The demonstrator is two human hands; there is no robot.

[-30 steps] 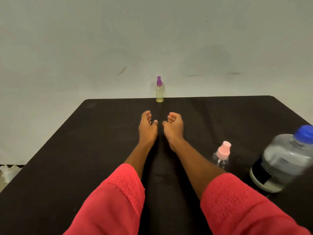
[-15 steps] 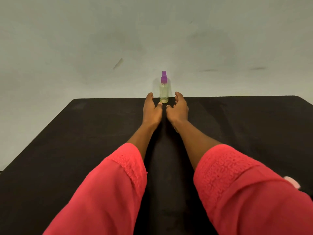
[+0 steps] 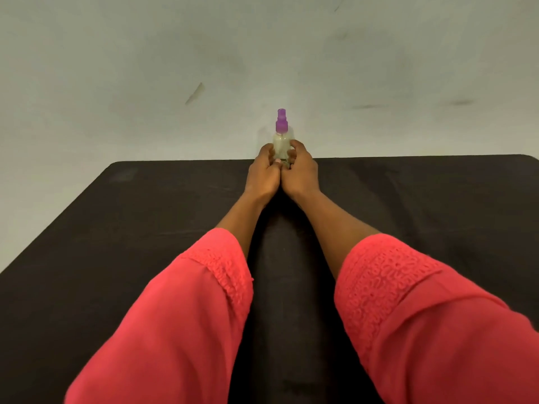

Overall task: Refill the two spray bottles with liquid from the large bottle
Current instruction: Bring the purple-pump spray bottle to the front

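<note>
At the far edge of the black table [image 3: 116, 228] a small clear bottle [image 3: 280, 144] with a purple cap [image 3: 281, 124] stands upright. Both hands hold it: the left hand [image 3: 262, 177] curls its fingers round the left side and the right hand [image 3: 301, 174] round the right side, and the two hands touch each other just below the bottle. Two red sleeves [image 3: 180, 316] lie in the near part of the view above the table, and behind the table there is a pale wall [image 3: 262, 53] with some dark marks.
</note>
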